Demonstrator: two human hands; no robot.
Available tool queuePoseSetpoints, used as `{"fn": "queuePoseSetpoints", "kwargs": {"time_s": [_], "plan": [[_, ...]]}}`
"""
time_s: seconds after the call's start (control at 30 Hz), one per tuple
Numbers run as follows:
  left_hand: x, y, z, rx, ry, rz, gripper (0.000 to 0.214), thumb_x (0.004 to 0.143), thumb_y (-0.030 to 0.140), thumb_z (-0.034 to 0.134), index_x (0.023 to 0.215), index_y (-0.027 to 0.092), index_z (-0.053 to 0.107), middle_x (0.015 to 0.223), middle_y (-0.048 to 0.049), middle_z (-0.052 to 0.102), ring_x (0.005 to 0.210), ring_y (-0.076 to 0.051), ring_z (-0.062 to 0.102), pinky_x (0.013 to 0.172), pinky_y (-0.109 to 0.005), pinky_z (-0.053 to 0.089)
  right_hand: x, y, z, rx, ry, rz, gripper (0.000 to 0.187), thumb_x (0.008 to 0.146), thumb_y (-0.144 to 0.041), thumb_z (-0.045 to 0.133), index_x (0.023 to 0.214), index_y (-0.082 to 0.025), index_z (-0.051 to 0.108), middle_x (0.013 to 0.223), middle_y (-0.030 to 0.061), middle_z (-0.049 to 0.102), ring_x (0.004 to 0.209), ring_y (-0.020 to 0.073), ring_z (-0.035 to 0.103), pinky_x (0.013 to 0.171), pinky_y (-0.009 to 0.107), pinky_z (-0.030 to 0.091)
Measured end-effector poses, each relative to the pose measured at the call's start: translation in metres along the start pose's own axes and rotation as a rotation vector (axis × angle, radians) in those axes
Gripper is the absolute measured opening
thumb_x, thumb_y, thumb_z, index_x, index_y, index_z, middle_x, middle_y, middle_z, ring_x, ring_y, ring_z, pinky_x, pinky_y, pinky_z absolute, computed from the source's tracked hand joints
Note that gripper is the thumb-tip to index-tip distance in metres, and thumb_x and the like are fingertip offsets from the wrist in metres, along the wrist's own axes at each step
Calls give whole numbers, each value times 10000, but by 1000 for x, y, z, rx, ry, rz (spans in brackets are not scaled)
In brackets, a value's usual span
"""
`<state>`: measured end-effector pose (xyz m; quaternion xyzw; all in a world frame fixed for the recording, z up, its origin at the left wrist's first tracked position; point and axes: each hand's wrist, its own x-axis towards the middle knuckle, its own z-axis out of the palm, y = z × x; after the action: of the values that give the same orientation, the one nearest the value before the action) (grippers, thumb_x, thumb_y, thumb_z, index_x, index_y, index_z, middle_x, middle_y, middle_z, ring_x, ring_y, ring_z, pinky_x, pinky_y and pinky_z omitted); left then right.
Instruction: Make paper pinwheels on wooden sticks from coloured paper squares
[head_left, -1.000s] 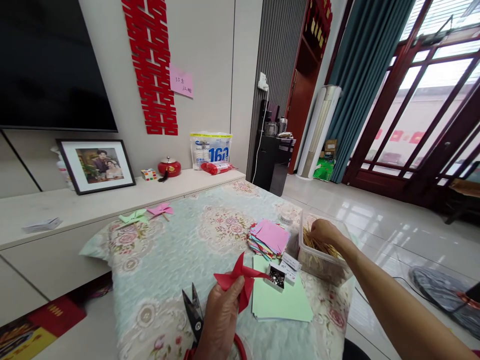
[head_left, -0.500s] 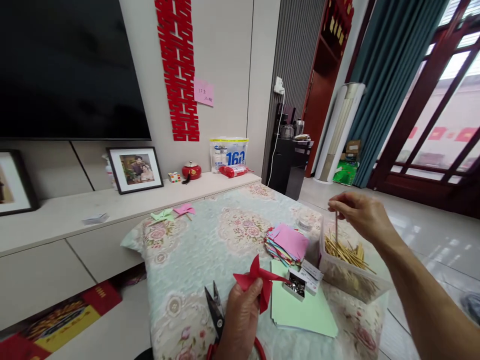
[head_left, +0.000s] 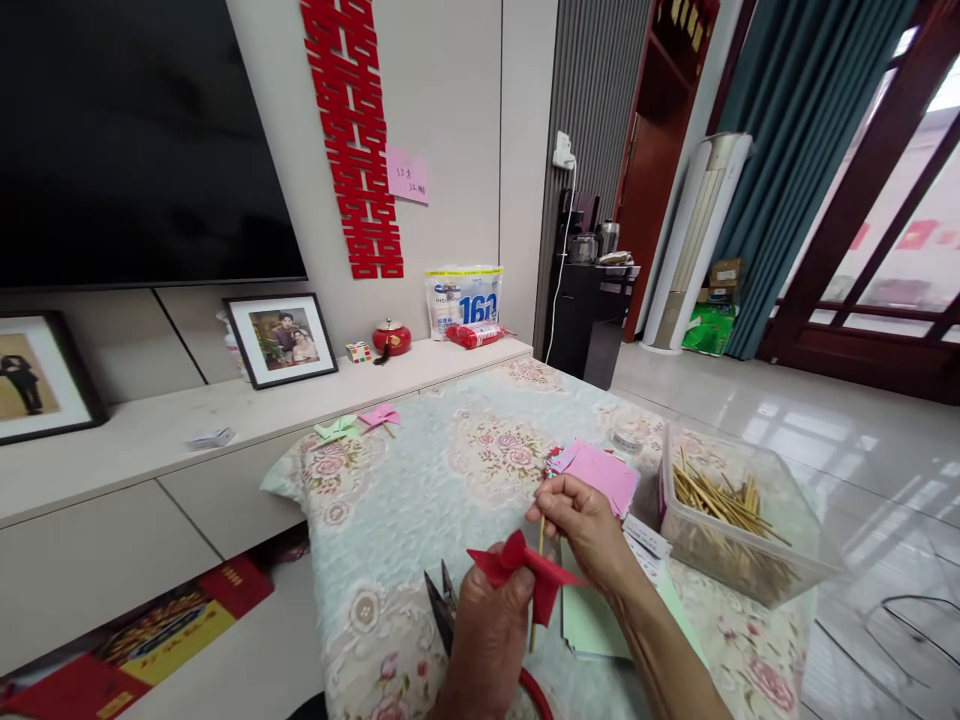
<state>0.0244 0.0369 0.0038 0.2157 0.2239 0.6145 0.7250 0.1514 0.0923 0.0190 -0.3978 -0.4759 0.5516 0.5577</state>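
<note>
My left hand (head_left: 491, 625) is closed on a red paper pinwheel (head_left: 547, 575), thumb on its middle. My right hand (head_left: 581, 520) pinches the upper end of a thin wooden stick (head_left: 542, 535), which runs down behind the pinwheel and shows again below it. Under my left hand lie black-bladed scissors (head_left: 441, 605) with red handles, partly covered. Beneath my right forearm are green paper sheets (head_left: 596, 620), mostly hidden, and a small white box (head_left: 646, 540). A stack of coloured paper squares, pink on top (head_left: 604, 475), sits just beyond my right hand.
At the right stands a clear plastic box (head_left: 802, 545) of wooden sticks (head_left: 724, 505). A green pinwheel (head_left: 337, 430) and a pink pinwheel (head_left: 381, 416) lie at the far left of the flowered tablecloth (head_left: 420, 490). A round clear container (head_left: 630, 432) stands behind the paper.
My right hand has come left from the stick box with a stick, bringing it to the red pinwheel. My left hand keeps hold of the pinwheel. The view has shifted slightly.
</note>
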Motion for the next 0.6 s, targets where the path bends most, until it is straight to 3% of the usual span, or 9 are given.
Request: {"fn": "queuePoseSetpoints", "kwargs": {"time_s": [0.13, 0.3, 0.43, 0.5, 0.6], "plan": [[0, -3, 5, 65, -18, -17, 261, 599, 259, 893, 813, 161, 780, 820, -53, 766, 765, -182, 676, 765, -291, 526, -3, 4, -2, -5, -68, 66, 385, 722, -516, 808, 818, -171, 669, 725, 50, 759, 504, 106, 544, 518, 235, 404], [6, -9, -3, 115, 104, 85, 251, 655, 264, 839, 864, 154, 756, 837, -63, 761, 802, -205, 679, 804, -319, 512, -10, -3, -23, -54, 62, -11, 517, 814, -653, 643, 980, -176, 749, 1015, 114, 748, 781, 187, 642, 642, 277, 472], [12, -15, -18, 319, 237, 181, 235, 650, 279, 840, 804, 139, 732, 713, -26, 730, 677, -171, 647, 689, -274, 496, -21, -14, -25, -250, -105, -60, 428, 847, -586, 635, 951, -187, 753, 949, 81, 725, 860, 217, 632, 743, 309, 473], [14, -16, -22, 402, 240, 216, 230, 659, 287, 832, 800, 137, 730, 714, -23, 728, 682, -176, 647, 686, -276, 499, -25, -16, -18, -344, -192, -44, 331, 790, -491, 733, 917, -185, 737, 889, 52, 710, 826, 209, 621, 733, 301, 463], [14, -18, -26, 484, 219, 245, 231, 661, 298, 827, 793, 137, 730, 712, -22, 725, 675, -183, 643, 666, -275, 498, -27, -13, -9, -422, -205, -53, 207, 736, -359, 794, 785, -179, 704, 761, 5, 662, 727, 173, 580, 662, 269, 434]]}}
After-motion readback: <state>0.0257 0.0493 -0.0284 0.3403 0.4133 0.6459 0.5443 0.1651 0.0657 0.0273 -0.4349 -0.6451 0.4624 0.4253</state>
